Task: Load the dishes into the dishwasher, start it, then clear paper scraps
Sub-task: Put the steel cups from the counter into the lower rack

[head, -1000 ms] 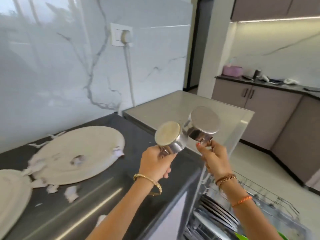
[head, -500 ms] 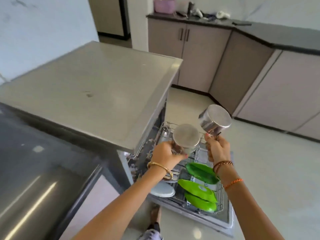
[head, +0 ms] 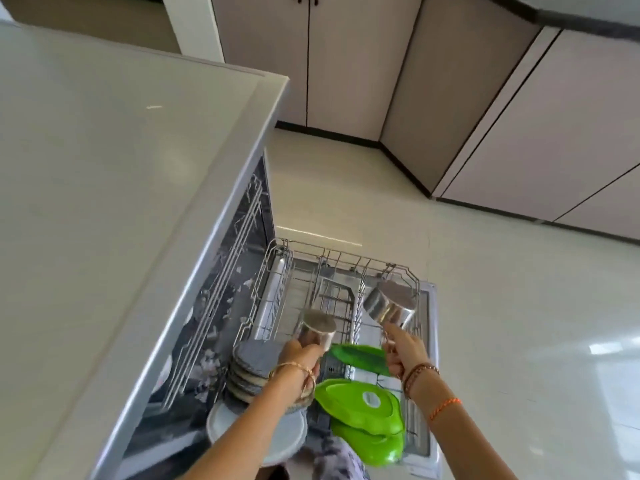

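Head view looks down on the pulled-out rack (head: pixel 346 261) of the dishwasher (head: pixel 214 296), which sits under the pale tabletop (head: pixel 104 168).

Left hand (head: pixel 299 358) hovers over the middle of the rack, its fingers curled round the handle of a small steel cup (head: pixel 317 329) held bottom-up. Right hand (head: pixel 403 351) is over the right half of the rack, its fingers gripping the handle of a larger steel cup (head: pixel 389 306), also bottom-up and tilted, close to the rack's far right corner. Neither cup touches the wires as far as can be seen; both are held above the rack.

Inside the rack, at its near right, lie green lids (head: pixel 360 407), one overlapping another, with a third green lid (head: pixel 360 355) standing on edge just behind them, between the two hands. At the rack's near left, grey plates (head: pixel 249 368) stand in a row on edge, and a white plate (head: pixel 277 441) lies partly under the left forearm at the rack's near edge.

Beyond the rack's far side runs pale floor (head: pixel 485 289), and past that stand cabinets (head: pixel 346 64).
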Tool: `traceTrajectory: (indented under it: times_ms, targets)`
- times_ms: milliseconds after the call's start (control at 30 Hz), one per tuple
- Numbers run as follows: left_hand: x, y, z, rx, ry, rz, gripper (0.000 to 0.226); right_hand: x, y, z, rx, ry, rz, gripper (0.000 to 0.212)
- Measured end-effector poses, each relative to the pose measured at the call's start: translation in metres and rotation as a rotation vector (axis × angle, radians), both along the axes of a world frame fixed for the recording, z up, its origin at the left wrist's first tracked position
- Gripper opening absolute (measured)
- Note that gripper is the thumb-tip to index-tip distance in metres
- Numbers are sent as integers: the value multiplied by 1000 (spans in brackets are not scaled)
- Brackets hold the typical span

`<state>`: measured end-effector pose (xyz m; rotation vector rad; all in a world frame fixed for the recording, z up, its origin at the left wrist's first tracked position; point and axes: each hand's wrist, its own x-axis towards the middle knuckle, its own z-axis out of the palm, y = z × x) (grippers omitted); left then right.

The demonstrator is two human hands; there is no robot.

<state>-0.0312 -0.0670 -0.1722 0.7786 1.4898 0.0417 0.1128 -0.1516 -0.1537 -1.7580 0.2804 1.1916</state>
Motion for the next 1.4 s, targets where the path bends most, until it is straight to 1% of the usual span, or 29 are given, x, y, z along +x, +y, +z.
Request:
traceTrajectory:
  times_ms: [100, 200, 233, 333, 400, 467, 633, 700, 767, 833, 900, 967, 1000, 1100, 1133, 1200, 1267, 1300, 1333, 1367, 1400]
  targets:
    - [24, 28, -56, -81, -18, 128, 23, 22, 34, -65, -46, 25, -35, 30]
    - [46, 46, -111, -74, -27, 157, 28, 41, 57, -133, -108, 63, -7, 40]
    - [52, 51, -125, -57, -29, 161, 29, 45, 63, -150, -116, 73, -8, 40]
    - [71, 61, -178, -12, -41, 158, 29, 61, 73, -203, -132, 76, 9, 28]
    - [81, 70, -213, 1, -41, 176, 27, 71, 79, -223, -113, 63, 13, 27]
    - [93, 76, -250, 1, -27, 176, 20, 79, 84, -240, -85, 46, 21, 29]
    - [126, 89, -314, 15, 4, 117, 31, 91, 89, -269, -13, 39, 33, 25]
    - [145, 98, -325, 27, -18, 83, 27, 93, 92, -280, 16, -12, 43, 22]
    - [162, 108, -332, 49, -8, 31, 19, 90, 94, -292, 41, -139, 56, 22]
    - [169, 116, -345, 65, 12, -16, 23, 83, 94, -306, 58, -326, 99, 23]
    - [175, 123, -361, 88, 58, -81, 25, 75, 94, -318, 74, -428, 137, 20]
    - [176, 129, -367, 113, 103, -76, 27, 69, 91, -323, 107, -450, 172, 13]
    - [175, 131, -370, 114, 101, -48, 29, 66, 90, -323, 123, -450, 183, 14]
    - [174, 132, -377, 26, 52, 74, 35, 59, 85, -334, 99, -456, 177, 20]
    - [172, 131, -381, 31, 55, 64, 35, 55, 83, -337, 77, -446, 162, 21]
    - [169, 128, -383, 52, 85, 22, 29, 47, 81, -339, 38, -407, 122, 26]
    - [164, 127, -383, 64, 161, -10, 14, 39, 83, -337, 19, -341, 70, 32]
    - [159, 128, -379, 62, 191, 5, 22, 35, 85, -335, 11, -309, 57, 33]
    - [154, 129, -375, 55, 194, 17, 40, 31, 88, -331, -3, -278, 58, 33]
    - [150, 129, -371, 33, 165, 26, 57, 27, 92, -328, -24, -236, 66, 32]
    - [146, 129, -366, 8, 131, 32, 67, 25, 95, -326, -47, -184, 76, 32]
